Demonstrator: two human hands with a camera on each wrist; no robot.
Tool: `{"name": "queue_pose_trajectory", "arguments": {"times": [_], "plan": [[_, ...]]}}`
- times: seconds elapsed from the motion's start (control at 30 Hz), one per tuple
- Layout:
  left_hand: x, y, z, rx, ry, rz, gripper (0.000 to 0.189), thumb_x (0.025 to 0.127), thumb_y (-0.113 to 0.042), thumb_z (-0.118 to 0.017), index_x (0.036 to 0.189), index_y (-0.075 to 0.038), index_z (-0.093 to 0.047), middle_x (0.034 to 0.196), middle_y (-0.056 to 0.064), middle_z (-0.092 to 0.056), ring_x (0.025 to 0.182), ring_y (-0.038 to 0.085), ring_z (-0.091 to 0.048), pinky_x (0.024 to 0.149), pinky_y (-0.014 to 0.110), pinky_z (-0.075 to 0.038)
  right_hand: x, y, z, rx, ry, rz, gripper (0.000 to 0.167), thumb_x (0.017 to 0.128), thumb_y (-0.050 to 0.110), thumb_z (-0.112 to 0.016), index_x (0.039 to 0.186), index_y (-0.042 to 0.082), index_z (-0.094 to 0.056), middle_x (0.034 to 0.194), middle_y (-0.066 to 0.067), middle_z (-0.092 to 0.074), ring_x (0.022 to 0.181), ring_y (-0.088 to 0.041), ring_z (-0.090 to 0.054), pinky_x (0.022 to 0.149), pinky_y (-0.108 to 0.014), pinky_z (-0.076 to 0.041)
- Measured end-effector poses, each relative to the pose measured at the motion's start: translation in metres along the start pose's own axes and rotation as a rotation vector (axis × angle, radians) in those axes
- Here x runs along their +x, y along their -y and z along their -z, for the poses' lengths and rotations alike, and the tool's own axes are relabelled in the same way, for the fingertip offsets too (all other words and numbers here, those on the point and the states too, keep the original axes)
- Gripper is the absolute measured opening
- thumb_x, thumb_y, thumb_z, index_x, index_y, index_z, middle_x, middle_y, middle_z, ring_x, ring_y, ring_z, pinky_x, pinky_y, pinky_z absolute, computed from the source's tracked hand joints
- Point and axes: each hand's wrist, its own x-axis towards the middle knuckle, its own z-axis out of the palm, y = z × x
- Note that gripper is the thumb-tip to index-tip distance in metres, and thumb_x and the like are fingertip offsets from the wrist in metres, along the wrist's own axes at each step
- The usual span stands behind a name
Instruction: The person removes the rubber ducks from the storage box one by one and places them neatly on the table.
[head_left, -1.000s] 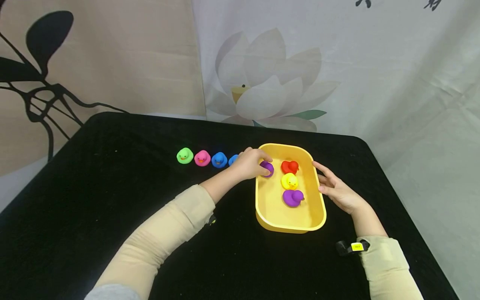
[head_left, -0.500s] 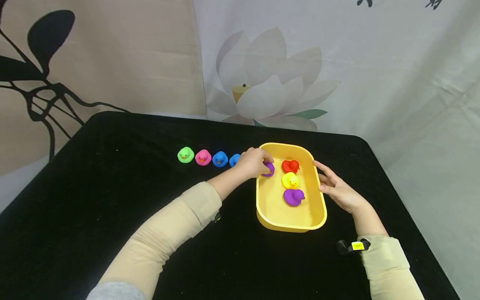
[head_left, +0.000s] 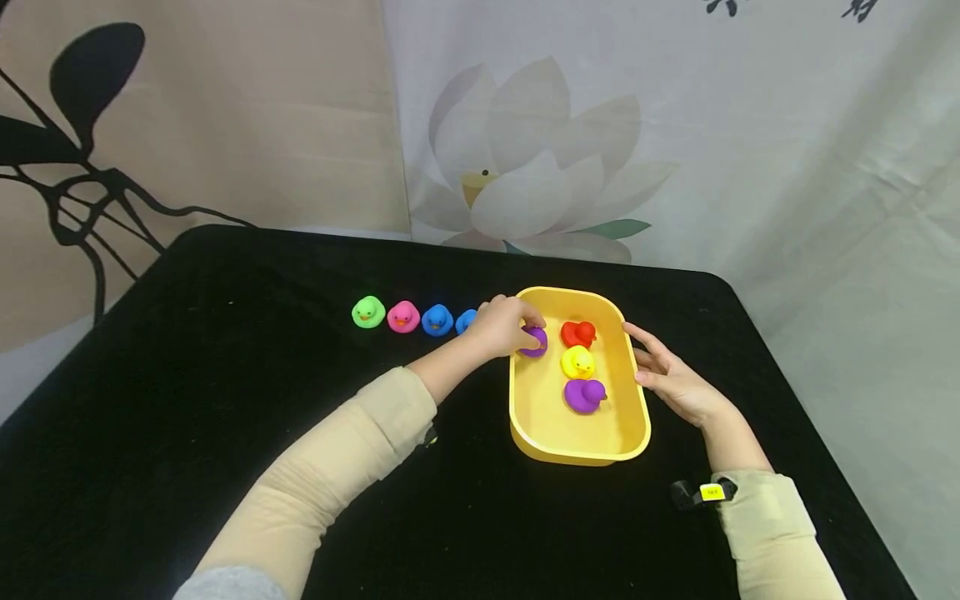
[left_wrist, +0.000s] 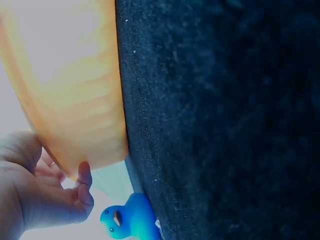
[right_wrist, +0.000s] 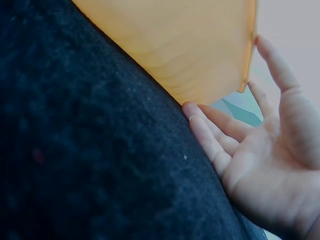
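Pinching a purple duck in left hand fingers, inside the left edge of the tub. Touching outside with right hand fingers spread. Hardly moving this past second; probably not letting go yet.

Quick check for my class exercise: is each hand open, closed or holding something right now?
Left hand: closed, holding a purple duck.
Right hand: open, fingers touching the yellow tub.
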Motion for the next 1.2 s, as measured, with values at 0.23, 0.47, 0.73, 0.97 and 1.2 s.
{"name": "queue_pose_trajectory", "arguments": {"times": [0.23, 0.47, 0.73, 0.97, 1.2], "plan": [[-0.002, 0.003, 0.003, -0.082, -0.047, -0.042, 0.032, 0.082, -0.021, -0.077, 0.113, -0.014, -0.072, 0.097, 0.0, -0.061, 0.093, 0.018, -0.047, 0.076, 0.022, -0.046, 0.0, -0.001, 0.0, 0.008, 0.0, -0.002, 0.074, 0.096, 0.02, -0.058, 0.154, 0.02, -0.012, 0.148, -0.026, -0.03, 0.12, -0.022, -0.05, 0.103, -0.061, -0.025], [-0.005, 0.007, 0.011, -0.185, -0.096, -0.054, 0.03, 0.083, -0.015, -0.076, 0.113, -0.011, -0.071, 0.101, 0.003, -0.062, 0.092, 0.018, -0.052, 0.071, 0.019, -0.051, 0.0, -0.001, -0.001, 0.004, -0.008, -0.001, 0.075, 0.095, 0.021, -0.058, 0.154, 0.021, -0.012, 0.149, -0.025, -0.028, 0.121, -0.022, -0.049, 0.104, -0.062, -0.023], [-0.011, 0.009, 0.022, -0.277, -0.127, -0.117, 0.028, 0.084, -0.012, -0.075, 0.112, -0.009, -0.071, 0.098, 0.003, -0.062, 0.087, 0.02, -0.052, 0.067, 0.02, -0.052, 0.0, -0.001, -0.001, 0.003, -0.009, -0.001, 0.075, 0.095, 0.021, -0.059, 0.154, 0.021, -0.012, 0.148, -0.025, -0.029, 0.121, -0.022, -0.049, 0.104, -0.062, -0.023], [-0.018, 0.009, 0.035, -0.286, -0.155, -0.173, 0.03, 0.084, -0.015, -0.075, 0.114, -0.012, -0.071, 0.102, 0.0, -0.064, 0.093, 0.021, -0.047, 0.066, 0.026, -0.049, -0.001, -0.001, -0.001, -0.001, -0.022, -0.004, 0.075, 0.095, 0.021, -0.059, 0.154, 0.023, -0.013, 0.148, -0.024, -0.03, 0.122, -0.024, -0.049, 0.104, -0.062, -0.022], [-0.029, 0.012, 0.048, -0.298, -0.201, -0.23, 0.031, 0.085, -0.017, -0.074, 0.115, -0.013, -0.07, 0.105, -0.002, -0.064, 0.095, 0.019, -0.047, 0.072, 0.03, -0.048, -0.001, -0.001, -0.002, -0.009, -0.021, 0.003, 0.074, 0.095, 0.021, -0.058, 0.154, 0.022, -0.013, 0.148, -0.024, -0.031, 0.121, -0.025, -0.049, 0.104, -0.061, -0.024]]}}
